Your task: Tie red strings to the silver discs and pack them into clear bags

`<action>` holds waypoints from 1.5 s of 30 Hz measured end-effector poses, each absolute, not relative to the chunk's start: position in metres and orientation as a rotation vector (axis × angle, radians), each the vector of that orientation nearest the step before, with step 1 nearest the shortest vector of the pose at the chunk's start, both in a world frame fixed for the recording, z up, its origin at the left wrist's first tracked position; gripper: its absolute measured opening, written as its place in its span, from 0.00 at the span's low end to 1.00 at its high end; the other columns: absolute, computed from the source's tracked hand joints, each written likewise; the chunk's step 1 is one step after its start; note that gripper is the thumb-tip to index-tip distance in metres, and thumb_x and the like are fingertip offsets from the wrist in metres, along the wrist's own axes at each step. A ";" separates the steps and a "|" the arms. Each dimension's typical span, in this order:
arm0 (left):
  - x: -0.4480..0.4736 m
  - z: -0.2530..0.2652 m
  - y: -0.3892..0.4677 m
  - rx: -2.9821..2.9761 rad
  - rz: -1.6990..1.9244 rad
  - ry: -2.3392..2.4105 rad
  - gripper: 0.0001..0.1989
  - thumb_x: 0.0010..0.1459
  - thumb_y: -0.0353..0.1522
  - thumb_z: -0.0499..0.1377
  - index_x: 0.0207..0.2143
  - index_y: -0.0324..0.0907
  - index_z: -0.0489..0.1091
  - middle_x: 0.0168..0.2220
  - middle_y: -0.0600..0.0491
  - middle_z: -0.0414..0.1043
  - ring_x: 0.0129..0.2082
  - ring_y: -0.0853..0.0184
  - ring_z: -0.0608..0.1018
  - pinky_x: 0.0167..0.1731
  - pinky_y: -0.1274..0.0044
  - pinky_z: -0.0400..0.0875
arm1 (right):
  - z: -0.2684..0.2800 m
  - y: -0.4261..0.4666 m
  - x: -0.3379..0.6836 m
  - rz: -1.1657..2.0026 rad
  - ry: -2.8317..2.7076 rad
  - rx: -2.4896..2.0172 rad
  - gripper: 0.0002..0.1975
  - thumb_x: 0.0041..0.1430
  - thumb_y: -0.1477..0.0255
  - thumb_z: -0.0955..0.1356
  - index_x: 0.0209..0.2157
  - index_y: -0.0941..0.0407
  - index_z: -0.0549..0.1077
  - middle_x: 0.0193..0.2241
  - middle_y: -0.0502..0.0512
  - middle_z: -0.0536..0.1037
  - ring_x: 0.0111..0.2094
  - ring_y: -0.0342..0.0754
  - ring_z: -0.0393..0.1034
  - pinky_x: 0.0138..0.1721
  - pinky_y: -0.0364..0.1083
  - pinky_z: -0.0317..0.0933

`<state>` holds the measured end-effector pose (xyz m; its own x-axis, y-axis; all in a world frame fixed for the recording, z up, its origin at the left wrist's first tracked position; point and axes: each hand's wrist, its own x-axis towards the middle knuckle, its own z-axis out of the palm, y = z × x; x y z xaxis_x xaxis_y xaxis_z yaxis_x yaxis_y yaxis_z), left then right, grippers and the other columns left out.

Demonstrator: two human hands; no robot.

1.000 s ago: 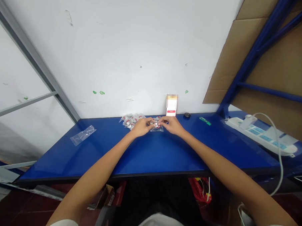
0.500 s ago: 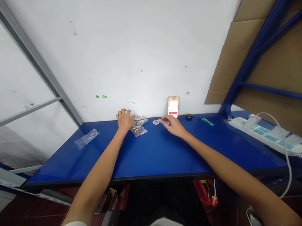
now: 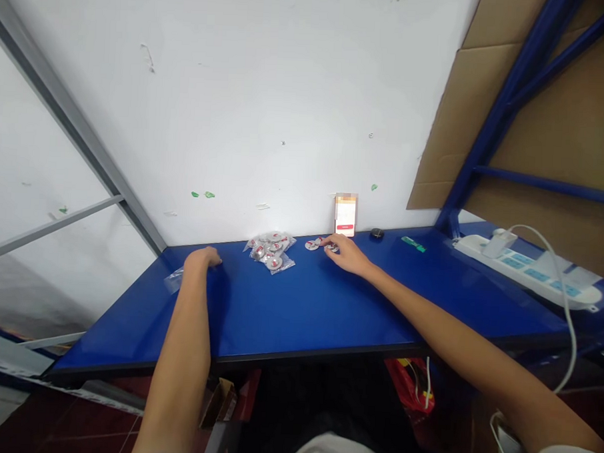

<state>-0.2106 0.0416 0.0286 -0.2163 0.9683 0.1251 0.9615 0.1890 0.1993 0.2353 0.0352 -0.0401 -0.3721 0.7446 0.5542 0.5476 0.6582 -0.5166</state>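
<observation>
My left hand point(image 3: 204, 257) is at the left of the blue table, its fingers curled and partly hidden. A clear plastic bag point(image 3: 173, 281) shows beside its wrist and seems to run under the hand to the fingertips. My right hand point(image 3: 348, 254) rests on the table below the phone, thumb and fingers around a round button badge point(image 3: 332, 247). Just left of these fingers lie more red-and-white badges point(image 3: 311, 245). Between the hands sits a pile of bagged badges point(image 3: 272, 248), touched by neither hand.
A lit phone point(image 3: 346, 216) leans on the white wall. Right of it are a small black round object point(image 3: 376, 234) and a green item point(image 3: 413, 244). A white power strip point(image 3: 527, 270) with a cable lies at the right end. The table's dark front edge point(image 3: 316, 353) runs below my forearms.
My left hand has left the bagged badges and moved left to the clear bag, which has shifted slightly right. My right hand has stayed at the badges.
</observation>
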 end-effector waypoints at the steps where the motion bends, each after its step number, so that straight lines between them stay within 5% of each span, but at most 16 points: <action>1: -0.202 0.025 0.045 1.927 0.300 2.417 0.30 0.45 0.47 0.70 0.47 0.39 0.77 0.46 0.30 0.81 0.47 0.38 0.83 0.42 0.57 0.78 | -0.040 0.035 0.235 0.318 -2.077 -1.005 0.11 0.65 0.76 0.69 0.47 0.53 0.79 0.49 0.58 0.82 0.50 0.56 0.76 0.53 0.55 0.68; 4: -0.175 0.018 0.058 1.931 0.180 2.409 0.27 0.44 0.36 0.71 0.48 0.35 0.77 0.51 0.26 0.78 0.50 0.39 0.82 0.44 0.61 0.78 | -0.039 0.034 0.234 0.320 -2.086 -1.016 0.11 0.65 0.76 0.69 0.47 0.53 0.79 0.48 0.58 0.82 0.50 0.56 0.76 0.53 0.55 0.68; 7: -0.160 0.022 0.065 2.061 0.241 2.329 0.21 0.51 0.31 0.66 0.49 0.37 0.78 0.51 0.31 0.80 0.56 0.43 0.80 0.53 0.63 0.76 | -0.038 0.034 0.235 0.319 -2.075 -1.006 0.11 0.65 0.76 0.68 0.47 0.53 0.78 0.49 0.59 0.82 0.50 0.56 0.76 0.53 0.56 0.68; 13: -0.104 0.034 0.048 2.265 1.271 1.556 0.24 0.62 0.31 0.59 0.61 0.41 0.70 0.59 0.43 0.76 0.55 0.57 0.81 0.52 0.68 0.80 | -0.039 0.037 0.229 0.486 -1.944 -0.945 0.14 0.67 0.69 0.70 0.53 0.54 0.73 0.49 0.59 0.82 0.50 0.52 0.77 0.54 0.53 0.69; 16: -0.047 0.019 0.027 2.247 1.186 1.128 0.27 0.63 0.35 0.63 0.64 0.43 0.70 0.58 0.43 0.77 0.56 0.55 0.81 0.50 0.66 0.82 | -0.036 0.037 0.224 0.806 -1.739 -0.992 0.15 0.72 0.59 0.67 0.51 0.53 0.72 0.46 0.57 0.84 0.46 0.49 0.80 0.50 0.49 0.71; 19: -0.005 0.000 0.010 2.146 1.044 0.763 0.34 0.60 0.40 0.68 0.68 0.46 0.67 0.72 0.44 0.62 0.66 0.50 0.73 0.59 0.60 0.77 | -0.029 0.033 0.223 1.205 -1.584 -1.038 0.20 0.74 0.52 0.64 0.48 0.55 0.71 0.40 0.58 0.86 0.36 0.49 0.82 0.36 0.44 0.71; 21: 0.006 -0.008 0.006 2.037 0.990 0.677 0.34 0.61 0.41 0.68 0.68 0.49 0.68 0.75 0.46 0.56 0.71 0.48 0.67 0.66 0.58 0.70 | -0.024 0.028 0.226 1.390 -1.554 -1.012 0.21 0.72 0.52 0.66 0.49 0.56 0.72 0.39 0.60 0.86 0.33 0.50 0.82 0.31 0.44 0.70; 24: 0.003 -0.013 0.012 1.844 1.022 0.628 0.27 0.65 0.42 0.65 0.65 0.49 0.71 0.73 0.47 0.61 0.72 0.49 0.65 0.69 0.57 0.64 | -0.020 0.025 0.232 1.483 -1.526 -0.975 0.19 0.67 0.59 0.74 0.51 0.56 0.73 0.41 0.62 0.86 0.34 0.50 0.83 0.31 0.44 0.72; 28: -0.010 -0.018 0.027 1.726 1.205 0.787 0.17 0.68 0.39 0.60 0.56 0.45 0.75 0.64 0.46 0.73 0.65 0.53 0.74 0.65 0.59 0.69 | -0.026 0.031 0.237 1.372 -1.596 -0.974 0.18 0.58 0.74 0.77 0.50 0.58 0.75 0.35 0.57 0.86 0.29 0.46 0.79 0.31 0.43 0.71; 33: -0.025 -0.029 0.043 2.357 1.118 1.170 0.16 0.67 0.28 0.54 0.51 0.43 0.77 0.55 0.46 0.78 0.58 0.57 0.77 0.63 0.60 0.69 | -0.026 0.039 0.248 1.063 -2.041 -1.047 0.15 0.59 0.77 0.73 0.49 0.57 0.77 0.31 0.52 0.84 0.28 0.46 0.77 0.33 0.44 0.69; 38: -0.019 -0.037 0.058 2.781 0.871 1.104 0.21 0.69 0.25 0.49 0.57 0.41 0.75 0.59 0.43 0.75 0.61 0.56 0.74 0.66 0.60 0.65 | -0.009 0.028 0.255 0.490 -2.347 -1.076 0.16 0.60 0.70 0.75 0.50 0.56 0.80 0.45 0.59 0.84 0.46 0.55 0.79 0.50 0.51 0.69; 45: -0.008 -0.040 0.058 2.888 0.612 1.148 0.16 0.72 0.31 0.49 0.51 0.42 0.76 0.49 0.42 0.75 0.50 0.56 0.78 0.54 0.64 0.72 | -0.006 0.017 0.251 0.524 -2.625 -0.948 0.35 0.52 0.53 0.80 0.60 0.51 0.78 0.54 0.61 0.77 0.57 0.63 0.70 0.60 0.59 0.64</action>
<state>-0.0076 0.0576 -0.0398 0.6626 0.6558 0.3619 0.6659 -0.7369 0.1162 0.2512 0.0166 -0.0057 -0.7367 0.6584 0.1544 0.5485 0.7153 -0.4329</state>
